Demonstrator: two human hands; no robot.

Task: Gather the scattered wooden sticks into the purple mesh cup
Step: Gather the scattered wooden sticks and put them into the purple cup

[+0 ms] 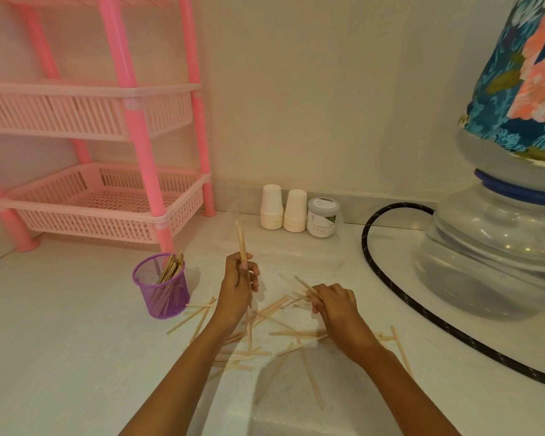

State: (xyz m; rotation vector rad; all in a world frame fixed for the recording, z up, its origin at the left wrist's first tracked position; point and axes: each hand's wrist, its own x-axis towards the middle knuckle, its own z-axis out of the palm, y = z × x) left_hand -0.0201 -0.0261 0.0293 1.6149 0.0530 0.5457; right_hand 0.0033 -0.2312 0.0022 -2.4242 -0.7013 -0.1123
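The purple mesh cup [161, 286] stands upright on the white counter, holding several wooden sticks that lean to its right rim. My left hand [238, 286], just right of the cup, grips a few wooden sticks [241, 240] that point upward. My right hand [334, 305] rests low on the counter with its fingers closed around one stick [302, 283] at the far edge of the pile. Several scattered sticks [274, 333] lie criss-crossed on the counter between and below both hands.
A pink plastic shelf rack [101, 212] stands at the back left. Two white paper cup stacks [283, 210] and a small jar [324, 217] sit against the wall. A water dispenser bottle [497, 247] with a floral cover and a black hose [390, 284] fill the right side.
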